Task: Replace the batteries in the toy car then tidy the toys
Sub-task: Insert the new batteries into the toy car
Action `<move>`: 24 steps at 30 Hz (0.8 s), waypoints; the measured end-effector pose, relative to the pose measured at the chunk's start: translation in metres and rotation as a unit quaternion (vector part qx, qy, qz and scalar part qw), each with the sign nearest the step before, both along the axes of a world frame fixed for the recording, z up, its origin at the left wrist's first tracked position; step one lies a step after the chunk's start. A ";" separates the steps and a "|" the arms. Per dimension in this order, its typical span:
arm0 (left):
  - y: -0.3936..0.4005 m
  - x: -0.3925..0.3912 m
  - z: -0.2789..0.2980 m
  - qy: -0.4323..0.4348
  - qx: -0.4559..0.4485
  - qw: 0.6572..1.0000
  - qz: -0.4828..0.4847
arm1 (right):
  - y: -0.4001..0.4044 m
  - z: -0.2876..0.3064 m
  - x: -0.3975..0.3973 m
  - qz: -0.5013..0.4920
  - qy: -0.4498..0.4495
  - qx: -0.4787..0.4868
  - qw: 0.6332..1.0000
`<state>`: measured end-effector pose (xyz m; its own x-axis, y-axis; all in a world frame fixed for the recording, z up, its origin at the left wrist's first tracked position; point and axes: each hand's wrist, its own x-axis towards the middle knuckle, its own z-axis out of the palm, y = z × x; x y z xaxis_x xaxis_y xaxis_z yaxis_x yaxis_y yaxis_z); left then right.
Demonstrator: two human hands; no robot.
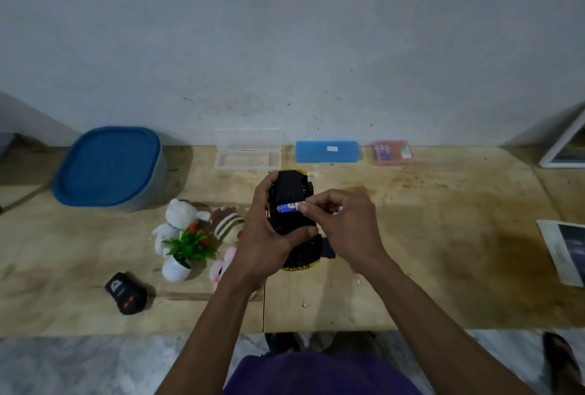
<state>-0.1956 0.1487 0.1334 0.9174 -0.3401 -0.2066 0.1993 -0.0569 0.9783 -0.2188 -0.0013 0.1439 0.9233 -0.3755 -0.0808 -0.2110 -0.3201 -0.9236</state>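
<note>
Right now the left hand [269, 236] wraps around the toy car [292, 220], held belly-up above the worktop [443, 236], while the right hand [345, 223] pinches a battery [288, 207] by one end and lays it across the dark underside. Whether it is going in or coming out cannot be told. The likeliest slip, I would judge, is the smooth cylinder rolling out of that fingertip pinch and off the worktop, or seating the wrong way round, since the polarity marks are too small to read. A tight spring contact could also make it pop back. The car is hard plastic, a yellow shell over a black chassis with rubbery-looking wheels; the battery is a glossy blue-and-white sleeve. Just left lie soft, fuzzy plush toys [182, 223] and a small potted plant [185, 252] in a smooth white pot. A black remote [126, 293] sits nearer the edge. At the back stand a blue-lidded tub [109, 166] and a clear, rigid open case [248, 150].
</note>
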 end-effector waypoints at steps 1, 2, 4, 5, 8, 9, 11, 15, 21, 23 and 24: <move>0.001 -0.001 -0.001 0.000 -0.002 1.000 0.002 | 0.001 0.001 0.001 -0.003 0.013 0.014 1.000; 0.002 -0.001 -0.001 -0.001 -0.003 1.000 0.005 | 0.001 0.001 0.001 -0.005 0.026 0.031 0.999; 0.006 -0.001 0.000 -0.008 -0.004 1.000 0.006 | 0.003 0.002 0.004 -0.009 0.048 0.062 0.997; 0.007 -0.002 0.000 -0.014 -0.003 1.000 0.004 | 0.004 0.001 0.005 -0.013 0.058 0.076 0.995; 0.010 -0.002 0.000 -0.027 0.002 1.000 0.004 | 0.010 -0.001 0.010 -0.039 0.088 0.129 0.987; 0.011 -0.002 0.000 -0.030 0.004 1.000 0.007 | 0.013 -0.003 0.012 -0.048 0.097 0.132 0.985; 0.015 -0.002 -0.003 -0.026 0.003 1.000 0.010 | 0.018 -0.004 0.014 -0.055 0.119 0.102 0.986; 0.021 0.002 -0.012 -0.014 0.012 1.000 0.016 | 0.015 0.000 0.016 -0.064 0.199 0.186 0.960; 0.037 0.009 -0.028 0.016 0.027 0.999 0.037 | -0.007 0.001 0.013 -0.151 0.236 0.530 0.801; 0.038 0.010 -0.030 0.021 0.026 0.999 0.037 | -0.009 0.000 0.009 -0.140 0.229 0.554 0.788; 0.038 0.010 -0.031 0.022 0.026 0.999 0.038 | -0.009 0.001 0.008 -0.136 0.223 0.561 0.785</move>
<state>-0.1852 0.1866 0.1023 0.9296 -0.2576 -0.2637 0.2483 -0.0911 0.9644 -0.2110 -0.0100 0.1445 0.6064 -0.0146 -0.7950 -0.5134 0.7562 -0.4056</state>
